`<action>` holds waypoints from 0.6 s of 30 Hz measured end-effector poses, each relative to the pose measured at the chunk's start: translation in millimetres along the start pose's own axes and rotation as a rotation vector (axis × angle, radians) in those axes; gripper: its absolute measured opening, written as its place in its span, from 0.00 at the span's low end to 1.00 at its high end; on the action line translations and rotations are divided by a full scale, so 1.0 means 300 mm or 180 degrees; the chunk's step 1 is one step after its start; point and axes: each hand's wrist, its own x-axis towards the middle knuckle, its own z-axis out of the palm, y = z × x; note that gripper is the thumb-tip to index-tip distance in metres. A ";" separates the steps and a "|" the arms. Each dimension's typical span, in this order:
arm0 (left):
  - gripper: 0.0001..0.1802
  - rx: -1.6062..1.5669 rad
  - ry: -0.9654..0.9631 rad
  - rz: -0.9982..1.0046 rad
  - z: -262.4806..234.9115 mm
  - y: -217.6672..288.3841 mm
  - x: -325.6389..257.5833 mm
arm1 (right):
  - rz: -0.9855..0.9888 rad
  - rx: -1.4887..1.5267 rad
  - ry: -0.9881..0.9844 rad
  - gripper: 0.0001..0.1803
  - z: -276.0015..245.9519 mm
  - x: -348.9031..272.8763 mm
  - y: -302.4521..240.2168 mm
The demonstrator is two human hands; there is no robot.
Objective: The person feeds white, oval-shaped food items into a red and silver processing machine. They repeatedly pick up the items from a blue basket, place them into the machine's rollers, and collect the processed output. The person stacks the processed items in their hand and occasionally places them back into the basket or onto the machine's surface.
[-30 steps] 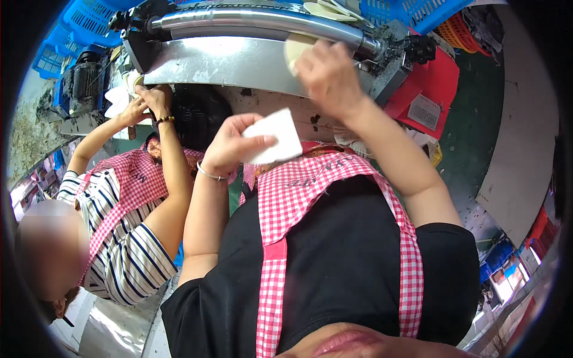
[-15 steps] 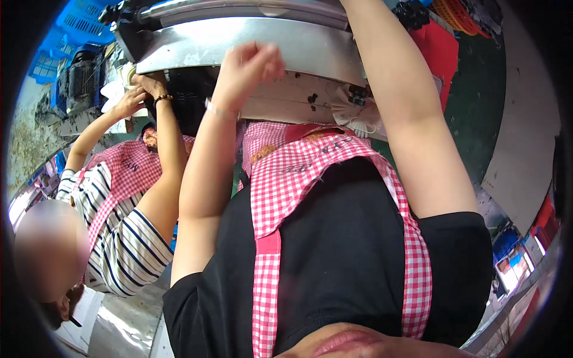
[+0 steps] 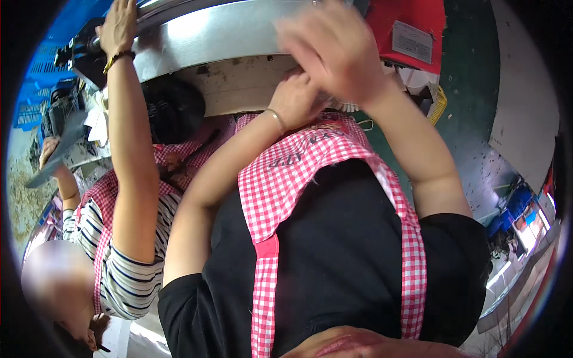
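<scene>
My left hand (image 3: pixel 297 101), with a bracelet on its wrist, is low in front of the steel ledge (image 3: pixel 239 37), close to a white pleated thing (image 3: pixel 346 106). Its fingers are curled, and their tips and whatever they hold are hidden. Above it and to the right, my right hand (image 3: pixel 334 56) is raised in front of the ledge. Motion blurs its fingers, so I cannot tell whether it holds anything.
A metal roller (image 3: pixel 161 9) runs behind the ledge. At left, a co-worker in a striped shirt (image 3: pixel 128 283) has one hand on the roller's end and a dark flat piece (image 3: pixel 59 149) in the other. A red box (image 3: pixel 412 30) stands right; blue crates (image 3: pixel 36 101) stand far left.
My right hand has come down into view from beyond the top edge. My left hand has moved right and lower. The co-worker's hands have parted, one reaching up to the roller.
</scene>
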 end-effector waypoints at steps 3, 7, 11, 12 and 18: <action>0.38 0.1361 0.0401 0.0361 0.089 0.024 0.050 | 0.1244 0.0690 -0.1105 0.07 -0.175 -0.340 -0.141; 0.47 0.0024 0.0518 -0.0441 0.067 0.059 0.019 | 0.3866 0.0555 -0.0458 0.11 -0.111 -0.816 -0.144; 0.48 0.0047 0.0488 -0.0481 0.110 0.015 0.007 | 0.4381 0.1779 0.0417 0.13 -0.007 -0.869 -0.120; 0.47 0.0031 0.0386 -0.0524 0.111 0.014 0.008 | 0.4369 0.1682 0.0277 0.13 0.005 -0.847 -0.134; 0.51 -0.2823 -0.0063 -0.0883 0.012 0.002 -0.020 | 0.2656 0.0813 -0.0019 0.16 -0.065 -0.636 -0.251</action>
